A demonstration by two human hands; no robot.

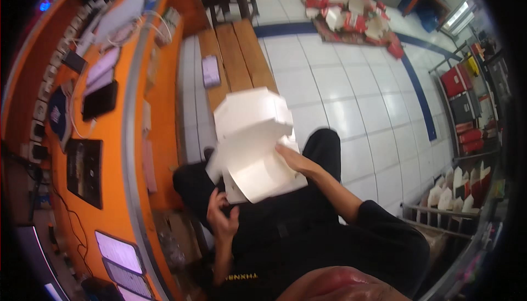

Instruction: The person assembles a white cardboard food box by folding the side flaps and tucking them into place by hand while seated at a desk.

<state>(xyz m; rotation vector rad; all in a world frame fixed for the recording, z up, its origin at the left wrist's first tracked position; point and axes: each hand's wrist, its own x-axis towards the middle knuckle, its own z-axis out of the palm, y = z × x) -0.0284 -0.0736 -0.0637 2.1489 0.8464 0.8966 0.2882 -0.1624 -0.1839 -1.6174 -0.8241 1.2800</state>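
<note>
A white folding carton, partly folded with its flaps raised, lies across my lap and the end of the wooden bench. My right hand is closed on the carton's right side, its thumb over the card and the other fingers mostly hidden. Just off the carton's lower left corner is my left hand, its fingers apart and curled a little, with nothing in them. Another white panel spreads beyond the carton; whether it is part of the same piece I cannot tell. A flap at the left is smeared by motion.
The wooden bench bears a phone. Left of me runs an orange counter with phones, tablets and cables. Red and white cartons lie heaped on the tiled floor. To the right stands a rack above a basket of folded cartons.
</note>
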